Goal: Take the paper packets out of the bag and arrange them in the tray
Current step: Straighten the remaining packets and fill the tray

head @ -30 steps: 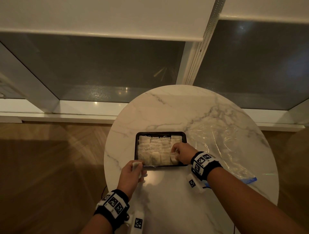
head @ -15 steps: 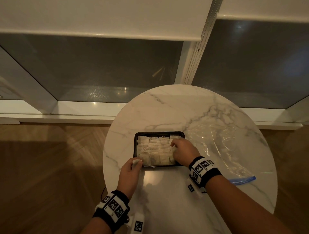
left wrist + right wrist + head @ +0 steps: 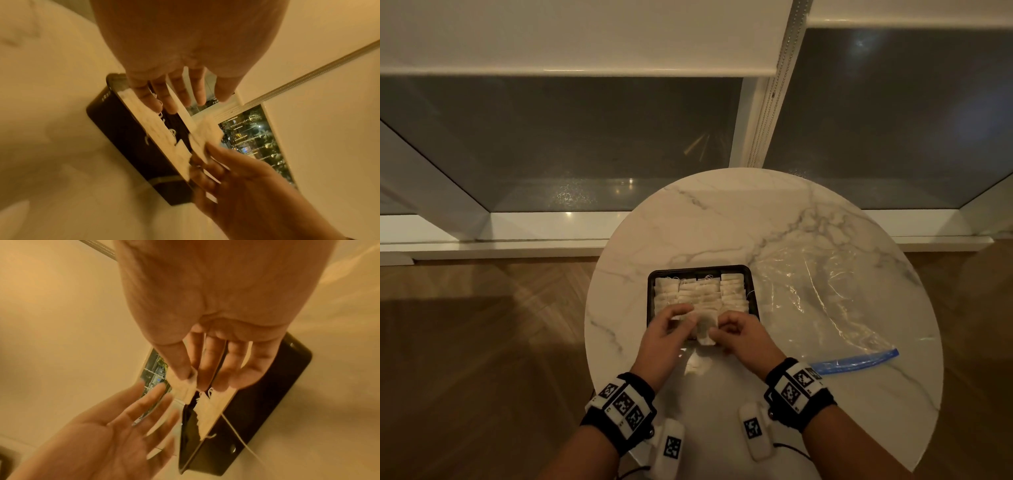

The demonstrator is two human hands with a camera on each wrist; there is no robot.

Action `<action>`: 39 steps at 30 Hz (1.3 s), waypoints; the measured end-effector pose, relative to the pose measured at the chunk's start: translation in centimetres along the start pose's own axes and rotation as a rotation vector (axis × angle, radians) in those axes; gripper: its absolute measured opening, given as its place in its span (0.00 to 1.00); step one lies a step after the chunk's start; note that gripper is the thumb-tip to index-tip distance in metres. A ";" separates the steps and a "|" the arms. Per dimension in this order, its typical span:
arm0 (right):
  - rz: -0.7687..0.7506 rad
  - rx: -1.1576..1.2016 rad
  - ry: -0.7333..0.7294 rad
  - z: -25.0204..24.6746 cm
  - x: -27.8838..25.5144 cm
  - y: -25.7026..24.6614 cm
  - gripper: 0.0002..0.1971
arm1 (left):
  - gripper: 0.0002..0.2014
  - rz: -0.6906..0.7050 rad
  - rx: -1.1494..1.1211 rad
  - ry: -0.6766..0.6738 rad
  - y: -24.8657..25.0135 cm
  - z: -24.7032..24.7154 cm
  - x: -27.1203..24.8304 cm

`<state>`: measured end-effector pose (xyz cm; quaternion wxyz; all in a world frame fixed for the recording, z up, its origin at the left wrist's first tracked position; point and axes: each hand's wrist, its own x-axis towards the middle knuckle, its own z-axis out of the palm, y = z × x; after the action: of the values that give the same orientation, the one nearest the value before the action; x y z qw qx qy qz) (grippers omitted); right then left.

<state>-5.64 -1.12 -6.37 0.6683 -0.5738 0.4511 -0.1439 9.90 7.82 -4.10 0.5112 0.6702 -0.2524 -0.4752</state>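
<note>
A black tray (image 3: 698, 269) on the marble table holds rows of paper packets (image 3: 702, 291). Both hands meet at its near edge. My right hand (image 3: 736, 330) pinches one paper packet (image 3: 704, 329) between thumb and forefinger; the right wrist view shows that packet (image 3: 185, 386) over the tray (image 3: 267, 394). My left hand (image 3: 671, 329) is beside it with straight, spread fingers (image 3: 174, 94) and holds nothing. The clear bag (image 3: 825, 301) lies flat to the tray's right, its blue zip (image 3: 856, 361) towards me.
The round marble table (image 3: 722, 212) stands by a low window ledge (image 3: 517, 226). Wooden floor lies to its left and right. A thin string (image 3: 242, 438) trails from a packet over the tray's side.
My left hand brought its packet up to the tray's near edge and let it go. My right hand drew back from the right-hand row and took hold of that packet.
</note>
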 end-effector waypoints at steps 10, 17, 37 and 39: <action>-0.022 -0.139 0.310 -3.7 1.7 3.0 0.04 | 0.12 0.317 1.372 0.059 -1.9 -4.1 6.4; -0.014 -0.166 0.311 -3.5 1.8 3.3 0.04 | 0.14 0.263 1.672 -0.071 -1.5 -3.4 7.9; 0.003 -0.124 0.271 -3.7 2.0 3.4 0.03 | 0.19 0.293 1.804 -0.137 0.2 -1.8 8.2; 0.003 -0.131 0.271 -3.7 2.0 3.5 0.03 | 0.18 0.331 1.775 -0.174 -0.2 -1.0 8.3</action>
<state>-8.50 -3.84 -10.12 0.5626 -0.5906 0.5466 -0.1895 14.31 1.47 -7.42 -0.1524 0.7347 -0.6567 -0.0756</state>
